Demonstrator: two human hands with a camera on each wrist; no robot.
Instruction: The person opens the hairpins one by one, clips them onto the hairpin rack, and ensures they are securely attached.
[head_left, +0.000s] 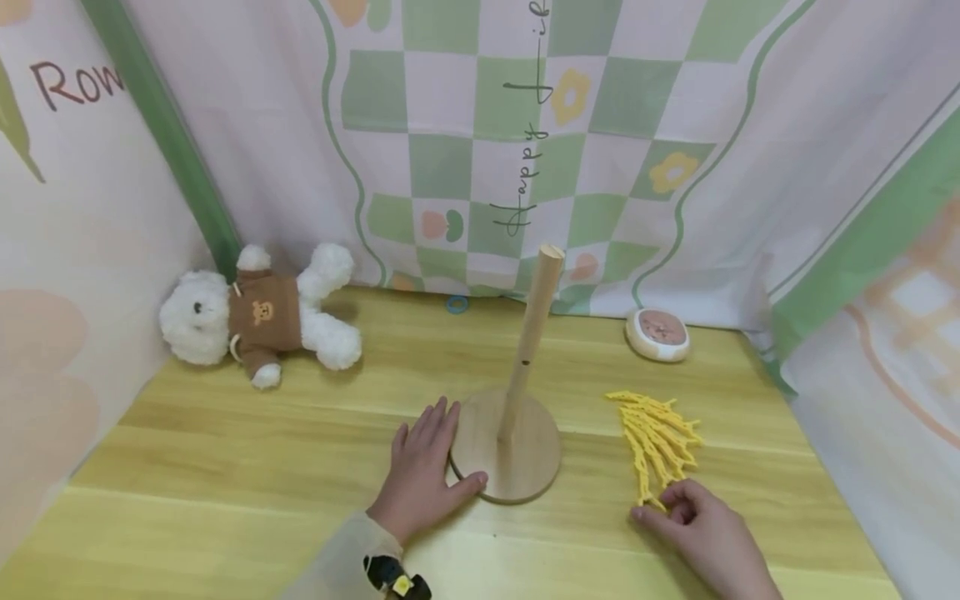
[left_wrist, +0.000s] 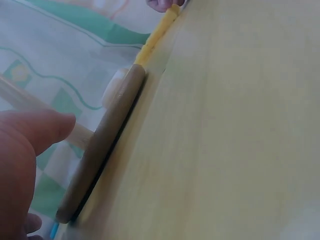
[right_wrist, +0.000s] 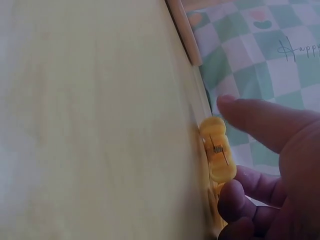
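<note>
A round wooden base point(head_left: 480, 425) with an upright wooden rod point(head_left: 536, 321) stands mid-table. My left hand point(head_left: 423, 475) lies at its left edge, fingers stretched out along the rim and thumb at the front edge. In the left wrist view the thumb point(left_wrist: 45, 127) shows over the disc point(left_wrist: 107, 145). Several yellow clothespins point(head_left: 660, 433) lie fanned out in a row right of the base. At the near end of that row, my right hand point(head_left: 705, 529) pinches a clothespin point(right_wrist: 218, 150), whose metal spring shows in the right wrist view.
A white plush toy in a brown shirt point(head_left: 266, 321) lies on its side at the back left. A small blue ring point(head_left: 457, 304) sits near the curtain point(head_left: 442, 92). At the back right is a white rounded device with a pinkish top point(head_left: 658, 335).
</note>
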